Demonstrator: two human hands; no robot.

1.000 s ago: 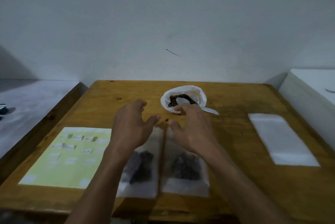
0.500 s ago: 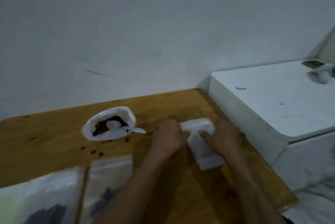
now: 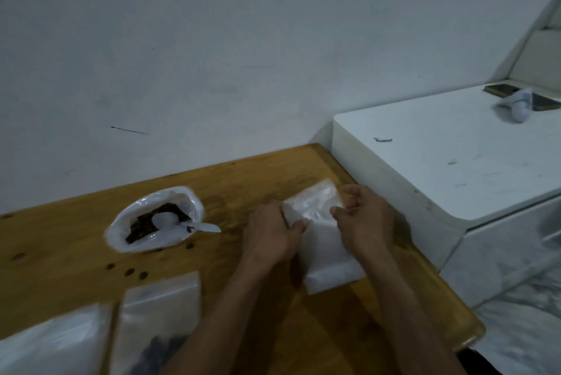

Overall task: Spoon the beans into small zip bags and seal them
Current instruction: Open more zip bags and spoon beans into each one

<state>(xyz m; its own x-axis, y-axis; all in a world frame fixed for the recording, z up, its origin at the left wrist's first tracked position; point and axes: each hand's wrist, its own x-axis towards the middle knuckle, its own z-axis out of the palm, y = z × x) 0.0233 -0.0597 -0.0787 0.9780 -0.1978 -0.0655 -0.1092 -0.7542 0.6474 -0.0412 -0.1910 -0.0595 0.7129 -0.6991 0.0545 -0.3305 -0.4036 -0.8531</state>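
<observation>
Now, on the wooden table (image 3: 76, 256) near its right edge, the left hand (image 3: 271, 235) and right hand (image 3: 362, 222) each pinch the stack of empty zip bags (image 3: 321, 241), while the open bean bag (image 3: 151, 221) holding a white spoon (image 3: 182, 222) sits toward the back edge, no writing legible.

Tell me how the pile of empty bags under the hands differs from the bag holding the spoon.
The pile of empty bags lies flat and holds nothing, while the bag of beans stands open, its rim rolled down around dark beans. The left hand and right hand pinch the pile's top; no hand touches the bean bag, which holds a white spoon. Both are pale plastic on the wooden table.
</observation>
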